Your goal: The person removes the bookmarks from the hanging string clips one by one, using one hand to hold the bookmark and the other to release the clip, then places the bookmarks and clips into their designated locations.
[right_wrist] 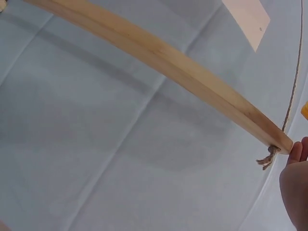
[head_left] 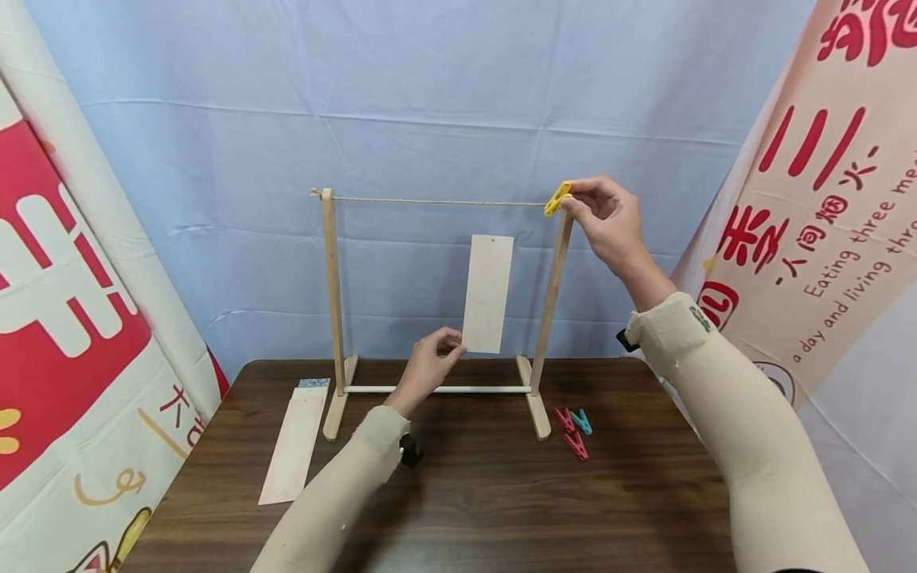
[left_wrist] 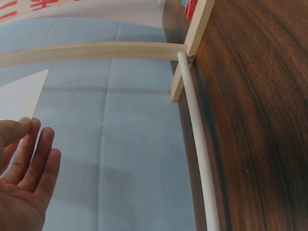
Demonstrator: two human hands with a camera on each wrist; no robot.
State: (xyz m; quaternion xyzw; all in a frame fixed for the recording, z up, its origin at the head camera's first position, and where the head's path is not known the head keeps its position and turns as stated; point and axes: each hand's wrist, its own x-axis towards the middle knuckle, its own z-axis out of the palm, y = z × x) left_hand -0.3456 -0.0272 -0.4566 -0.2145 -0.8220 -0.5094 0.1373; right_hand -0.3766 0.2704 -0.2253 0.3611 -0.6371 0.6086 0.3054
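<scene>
My left hand (head_left: 431,362) pinches the lower left corner of a white paper strip (head_left: 489,294) between thumb and fingertips. The strip stands nearly upright, with a small hole near its top edge, a little below the string (head_left: 437,201). In the left wrist view the thumb presses the card's corner (left_wrist: 24,98) against the index finger. My right hand (head_left: 607,219) pinches a yellow clothespin (head_left: 557,199) at the right end of the string, by the top of the right post (head_left: 555,294). Only an edge of that clothespin (right_wrist: 305,110) shows in the right wrist view.
A wooden frame with a left post (head_left: 333,286) and a white crossbar (head_left: 473,389) stands on the dark table (head_left: 501,509). Pink clothespins (head_left: 575,446) and a blue clothespin (head_left: 583,422) lie right of it. Another paper strip (head_left: 294,446) lies at the left, over a patterned piece (head_left: 314,383).
</scene>
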